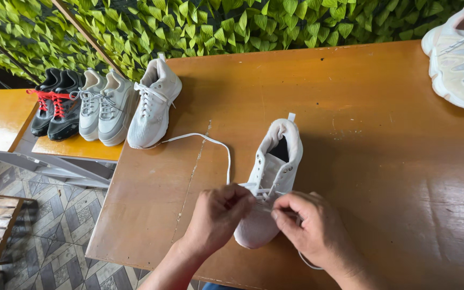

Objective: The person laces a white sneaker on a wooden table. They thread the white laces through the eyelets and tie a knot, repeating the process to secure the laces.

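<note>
White fabric high-top sneaker (271, 177) is laid at lower centre of the frame on the worn brown wooden table (382, 139), toe toward the camera. White flat lace (210, 140) is pinched shut by left hand (218, 215) and right hand (310, 225) at the lowest eyelets. Only the bottom rows look threaded; upper eyelets remain unlaced, judged from the loose lace run toward upper left. A matching laced white sneaker (154, 104) is seen upper left.

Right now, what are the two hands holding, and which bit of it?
Both hands pinch the white shoelace over the white sneaker's front eyelets: left hand, right hand.
</note>
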